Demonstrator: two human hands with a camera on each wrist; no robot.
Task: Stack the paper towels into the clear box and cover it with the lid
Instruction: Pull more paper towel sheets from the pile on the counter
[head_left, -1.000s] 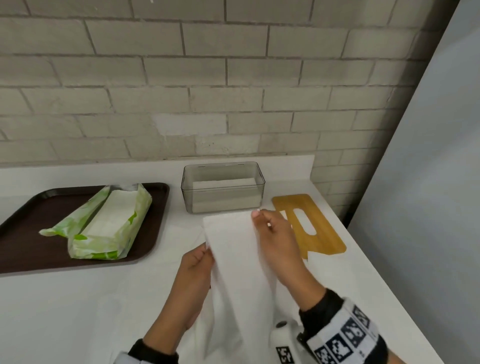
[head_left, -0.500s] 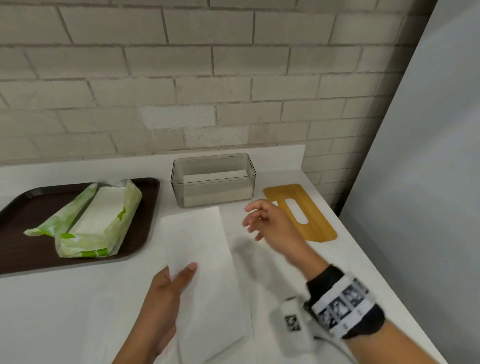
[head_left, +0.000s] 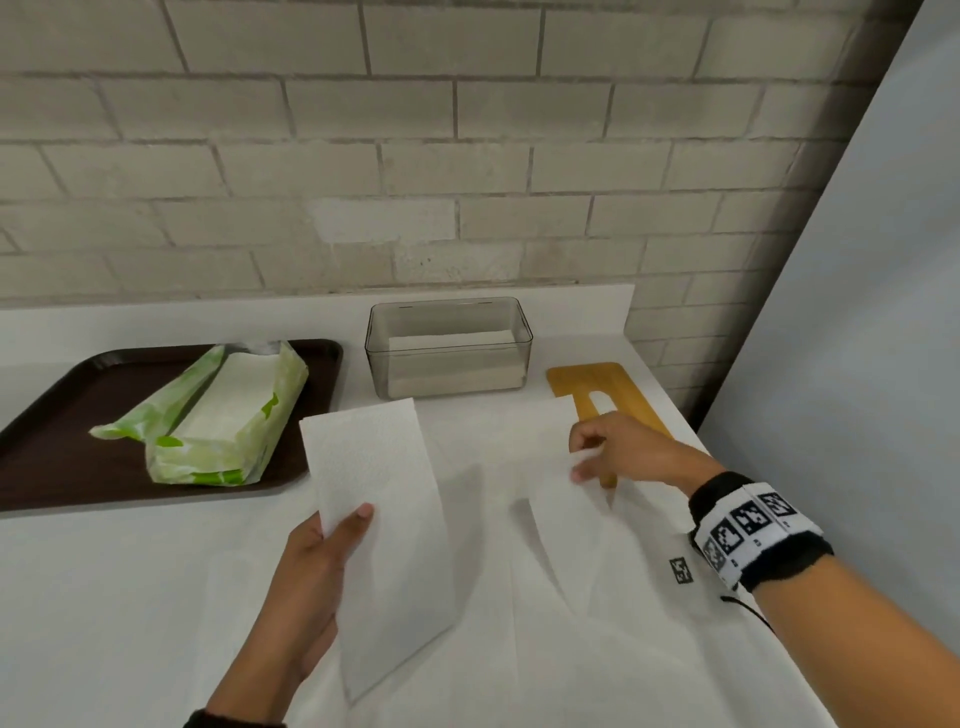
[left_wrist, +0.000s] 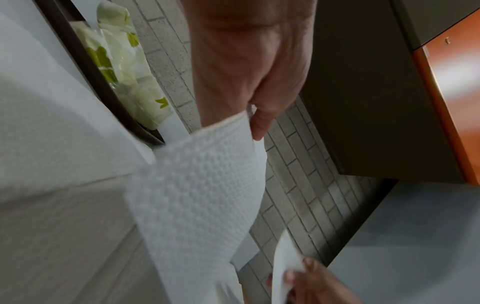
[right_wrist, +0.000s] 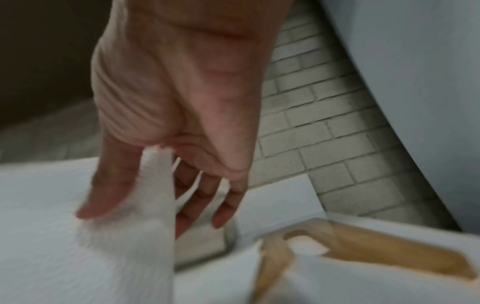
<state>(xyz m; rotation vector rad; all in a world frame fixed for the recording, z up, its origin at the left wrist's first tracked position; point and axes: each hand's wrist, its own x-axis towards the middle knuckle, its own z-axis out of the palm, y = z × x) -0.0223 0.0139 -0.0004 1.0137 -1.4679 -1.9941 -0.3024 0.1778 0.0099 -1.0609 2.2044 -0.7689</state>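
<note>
Now white embossed paper towel (head_left: 374, 499) pinched in left hand (head_left: 306, 582), another sheet (head_left: 561, 499) pinched by right hand (head_left: 623, 452).

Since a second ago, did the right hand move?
Yes. The right hand left the paper towel that the left hand holds, went right toward the wooden lid, and pinches another sheet.

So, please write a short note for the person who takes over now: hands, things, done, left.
Left hand pinches one paper towel above the counter.
Right hand pinches a second paper towel sheet, partly over the wooden lid.
Clear box stands open at the wall, some towels already inside.
Opened towel pack lies on the brown tray.
Left: stack both sheets and the rest, then put the lid on.
</note>
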